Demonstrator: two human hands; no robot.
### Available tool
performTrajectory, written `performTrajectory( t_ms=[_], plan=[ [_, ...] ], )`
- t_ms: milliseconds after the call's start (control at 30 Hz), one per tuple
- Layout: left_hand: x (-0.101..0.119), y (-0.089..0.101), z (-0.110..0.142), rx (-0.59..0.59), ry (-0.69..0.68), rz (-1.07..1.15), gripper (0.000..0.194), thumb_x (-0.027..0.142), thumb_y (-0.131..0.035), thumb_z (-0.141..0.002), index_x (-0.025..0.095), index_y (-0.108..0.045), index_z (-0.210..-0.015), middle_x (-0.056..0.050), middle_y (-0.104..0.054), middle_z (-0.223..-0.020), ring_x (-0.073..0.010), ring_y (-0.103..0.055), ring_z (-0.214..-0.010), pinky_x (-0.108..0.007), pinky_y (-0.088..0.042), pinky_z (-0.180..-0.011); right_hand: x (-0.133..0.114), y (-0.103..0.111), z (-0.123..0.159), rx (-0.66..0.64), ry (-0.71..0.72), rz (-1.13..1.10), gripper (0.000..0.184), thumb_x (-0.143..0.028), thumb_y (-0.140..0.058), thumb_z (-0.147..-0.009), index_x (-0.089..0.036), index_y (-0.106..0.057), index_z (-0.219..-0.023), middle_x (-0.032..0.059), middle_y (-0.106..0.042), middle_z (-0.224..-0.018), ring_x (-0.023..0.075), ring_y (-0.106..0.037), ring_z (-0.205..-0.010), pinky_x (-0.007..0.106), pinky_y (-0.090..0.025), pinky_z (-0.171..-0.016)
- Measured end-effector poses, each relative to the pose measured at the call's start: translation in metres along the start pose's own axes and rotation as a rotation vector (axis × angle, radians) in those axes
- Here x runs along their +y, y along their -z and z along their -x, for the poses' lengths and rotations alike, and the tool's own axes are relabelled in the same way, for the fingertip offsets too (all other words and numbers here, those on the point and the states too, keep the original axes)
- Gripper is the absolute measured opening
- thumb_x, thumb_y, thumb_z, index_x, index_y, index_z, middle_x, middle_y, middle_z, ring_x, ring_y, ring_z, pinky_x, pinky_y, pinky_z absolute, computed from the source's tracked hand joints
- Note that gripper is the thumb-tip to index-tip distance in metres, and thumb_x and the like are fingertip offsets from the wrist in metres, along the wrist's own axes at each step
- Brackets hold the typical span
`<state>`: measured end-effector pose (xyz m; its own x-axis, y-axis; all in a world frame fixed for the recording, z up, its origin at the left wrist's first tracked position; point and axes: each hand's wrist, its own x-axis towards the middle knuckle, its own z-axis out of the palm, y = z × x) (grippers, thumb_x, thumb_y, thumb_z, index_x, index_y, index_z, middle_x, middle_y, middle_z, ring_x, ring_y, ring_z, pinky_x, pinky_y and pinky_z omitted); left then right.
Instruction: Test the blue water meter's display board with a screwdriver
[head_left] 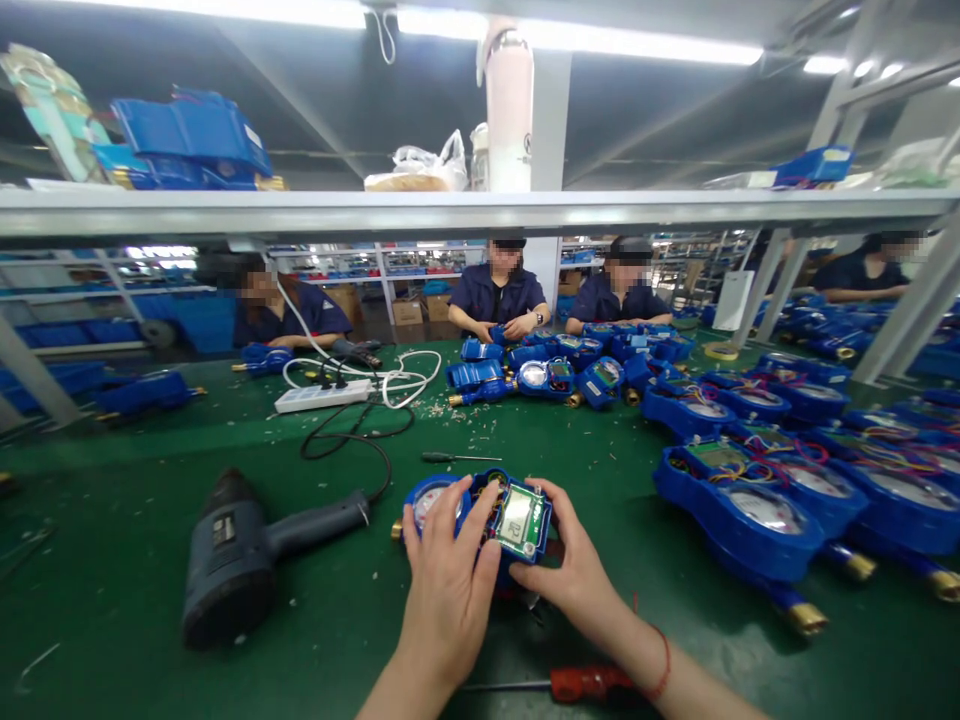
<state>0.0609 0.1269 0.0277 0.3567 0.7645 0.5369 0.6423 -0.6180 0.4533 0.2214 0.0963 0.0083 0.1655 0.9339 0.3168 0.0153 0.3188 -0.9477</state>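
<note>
A blue water meter (442, 497) with a round dial and brass end fitting lies on the green table in front of me. Its open housing holds a green circuit board (519, 520). My left hand (448, 590) wraps over the meter's near side, fingers curled onto the body beside the board. My right hand (571, 565) grips the right side, thumb and fingers closed on the board's edge. Wires show inside the housing above the board.
A dark heat gun (238, 553) lies left, its cord running to a white power strip (322, 397). A thin screwdriver (459, 457) lies behind the meter, a red-handled one (577, 684) near my right wrist. Several blue meters (757, 505) crowd the right. Other people sit opposite.
</note>
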Motion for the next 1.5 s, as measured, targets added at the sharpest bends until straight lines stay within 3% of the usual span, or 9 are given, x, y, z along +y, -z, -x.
performTrajectory(
  t_ms=[167, 667, 767, 900, 1067, 1267, 1500],
  plan=[
    [0.013, -0.001, -0.005, -0.082, 0.066, 0.036, 0.044, 0.027, -0.028, -0.099, 0.032, -0.051, -0.136, -0.006, -0.058, -0.14, -0.0257, -0.05, -0.13, -0.067, 0.009, -0.113, -0.007, -0.003, 0.001, 0.003, 0.026, 0.064, 0.068, -0.018, -0.068, -0.062, -0.022, -0.042, -0.125, 0.0055, -0.054, -0.121, 0.024, -0.056, -0.106, 0.033, -0.049, -0.087],
    [0.007, 0.001, -0.003, -0.079, 0.157, 0.206, 0.043, 0.031, -0.026, -0.099, 0.029, -0.054, -0.131, -0.006, -0.059, -0.139, -0.0234, -0.049, -0.133, -0.055, 0.006, -0.117, -0.01, -0.003, 0.002, -0.016, 0.019, 0.058, 0.07, -0.026, -0.07, -0.064, -0.022, -0.039, -0.127, 0.006, -0.053, -0.123, 0.0243, -0.055, -0.108, 0.033, -0.049, -0.089],
    [0.008, 0.009, -0.016, -0.13, 0.233, 0.207, 0.042, 0.029, -0.027, -0.098, 0.027, -0.056, -0.128, -0.006, -0.06, -0.137, -0.0237, -0.048, -0.133, -0.057, 0.0, -0.116, -0.01, -0.002, 0.002, -0.023, 0.015, 0.05, 0.07, -0.028, -0.071, -0.065, -0.022, -0.039, -0.127, 0.0063, -0.052, -0.123, 0.0244, -0.055, -0.108, 0.033, -0.049, -0.09],
    [0.01, 0.018, -0.042, -0.218, 0.264, 0.185, 0.029, 0.022, -0.044, -0.091, 0.024, -0.067, -0.109, -0.005, -0.069, -0.121, -0.0265, -0.057, -0.121, -0.056, -0.015, -0.113, -0.01, -0.001, 0.002, -0.025, 0.014, 0.05, 0.07, -0.031, -0.072, -0.066, -0.021, -0.039, -0.127, 0.0067, -0.052, -0.122, 0.025, -0.055, -0.108, 0.033, -0.049, -0.089],
    [0.009, 0.021, -0.065, -0.301, 0.254, 0.221, 0.017, 0.018, -0.052, -0.082, 0.019, -0.069, -0.082, -0.005, -0.073, -0.094, -0.0249, -0.064, -0.096, -0.043, -0.04, -0.094, -0.009, -0.001, 0.003, -0.026, 0.005, 0.048, 0.071, -0.031, -0.073, -0.066, -0.022, -0.039, -0.128, 0.0066, -0.052, -0.122, 0.0247, -0.056, -0.105, 0.033, -0.05, -0.087],
    [0.004, 0.022, -0.072, -0.345, 0.248, 0.269, 0.017, 0.026, -0.051, -0.081, 0.019, -0.066, -0.078, -0.004, -0.071, -0.086, -0.0227, -0.064, -0.086, -0.034, -0.044, -0.08, -0.006, 0.0, 0.002, -0.026, -0.009, 0.024, 0.071, -0.031, -0.074, -0.068, -0.023, -0.04, -0.129, 0.0066, -0.051, -0.127, 0.0252, -0.055, -0.11, 0.033, -0.05, -0.09],
    [0.004, 0.024, -0.075, -0.38, 0.258, 0.275, 0.02, 0.031, -0.048, -0.079, 0.019, -0.064, -0.075, -0.004, -0.07, -0.081, -0.0238, -0.063, -0.084, -0.034, -0.042, -0.077, -0.004, 0.0, 0.002, -0.022, -0.01, -0.002, 0.073, -0.03, -0.074, -0.067, -0.022, -0.038, -0.13, 0.0072, -0.051, -0.127, 0.0245, -0.056, -0.109, 0.033, -0.05, -0.09]
  ],
)
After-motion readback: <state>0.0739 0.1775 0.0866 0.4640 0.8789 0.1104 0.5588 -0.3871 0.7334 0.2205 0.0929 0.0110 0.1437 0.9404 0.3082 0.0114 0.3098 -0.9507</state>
